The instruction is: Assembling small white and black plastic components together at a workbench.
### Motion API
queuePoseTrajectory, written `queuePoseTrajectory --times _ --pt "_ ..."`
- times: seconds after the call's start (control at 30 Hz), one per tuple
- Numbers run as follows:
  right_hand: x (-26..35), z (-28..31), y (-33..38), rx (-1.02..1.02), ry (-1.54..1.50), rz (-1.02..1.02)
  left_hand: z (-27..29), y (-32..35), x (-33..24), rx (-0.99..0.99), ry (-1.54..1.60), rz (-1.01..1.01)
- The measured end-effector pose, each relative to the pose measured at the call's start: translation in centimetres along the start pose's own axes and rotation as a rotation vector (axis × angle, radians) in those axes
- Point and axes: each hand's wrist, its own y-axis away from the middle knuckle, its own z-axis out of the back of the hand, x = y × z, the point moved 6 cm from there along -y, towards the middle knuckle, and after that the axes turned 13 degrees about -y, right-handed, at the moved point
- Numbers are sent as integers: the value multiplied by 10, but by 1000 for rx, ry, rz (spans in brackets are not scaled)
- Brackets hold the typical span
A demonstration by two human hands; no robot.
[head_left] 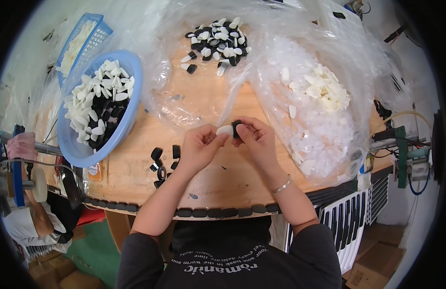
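Above the middle of the wooden table [223,185], my two hands meet. My left hand [201,144] pinches a white oval plastic piece [225,130] between thumb and fingers. A small black plastic part [236,126] is gripped in my right hand [256,139]. The white piece's end touches the black part; whether it sits inside is hidden by my fingers. Left of my left forearm lie several loose black parts [157,153], one showing a round opening. Beyond my hands is a pile of joined black and white pieces [218,41] on clear plastic sheeting.
A blue round basin [133,108] with white and black pieces stands at left, a blue basket [101,29] of pale pieces behind it. At right, a clear plastic bag [281,137] holds white pieces. Dark padding [228,212] lines the near edge. Another person [32,224] is at far left.
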Motion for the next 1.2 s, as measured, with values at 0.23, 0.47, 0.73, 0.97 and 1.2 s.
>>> queuePoseTrajectory --times 0.23,0.47,0.73,0.97,1.2 --pt "30 -11 -56 131 457 -215 58 0 -29 -70 -619 -38" --pt "94 1 -86 -93 653 328 83 19 -19 4 -1259 116" --pt "114 150 -43 -521 1286 76 70 13 2 112 -1263 166" --pt "77 159 -43 -485 1339 95 55 8 -18 94 -1040 -185" --pt "77 116 -32 -380 865 166 1 7 -42 -39 -555 -313"
